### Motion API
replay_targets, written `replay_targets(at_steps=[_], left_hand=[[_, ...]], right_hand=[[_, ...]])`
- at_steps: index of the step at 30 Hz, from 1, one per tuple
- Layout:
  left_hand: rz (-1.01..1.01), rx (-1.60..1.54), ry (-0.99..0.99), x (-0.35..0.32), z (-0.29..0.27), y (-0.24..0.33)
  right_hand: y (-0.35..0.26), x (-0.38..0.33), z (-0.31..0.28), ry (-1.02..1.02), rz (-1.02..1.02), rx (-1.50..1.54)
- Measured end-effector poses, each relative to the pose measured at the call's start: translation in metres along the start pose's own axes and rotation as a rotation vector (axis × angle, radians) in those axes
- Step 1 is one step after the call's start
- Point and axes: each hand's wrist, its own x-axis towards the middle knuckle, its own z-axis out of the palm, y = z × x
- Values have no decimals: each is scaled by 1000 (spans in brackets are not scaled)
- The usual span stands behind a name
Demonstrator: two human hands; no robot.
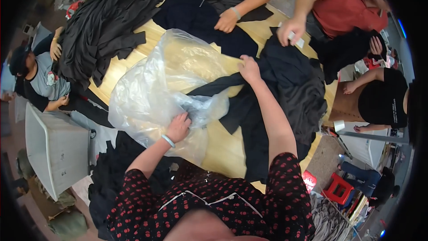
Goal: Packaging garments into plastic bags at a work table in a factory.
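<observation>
Under our fingers we have a pale wooden bench [229, 151]. A heap of soft black cloth garments [287, 80] lies right of and nearer us than the fingers of our right hand [249, 68]. The large clear plastic bag [138, 91] spreads beyond and left of our left hand [179, 127]; we judge it light, limp and slippery, best gripped by its rim. Our left fingers bend against the film, our right near the cloth's edge; whether either pinches, we cannot tell.
</observation>
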Motion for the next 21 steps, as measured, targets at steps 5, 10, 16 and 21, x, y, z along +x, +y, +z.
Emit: replay_targets(at_steps=[5,10,16,21], left_hand=[[-88,-182,31,-6,1,-13],[-60,-231,84,-2,9,-22],[-126,-268,-72,6,10,-32],[-21,-256,35,12,13,-33]], right_hand=[[-12,62,58,132,138,-53],[-26,110,57,211,362,784],[-38,128,16,180,523,1172],[-25,156,-32,442,506,1290]])
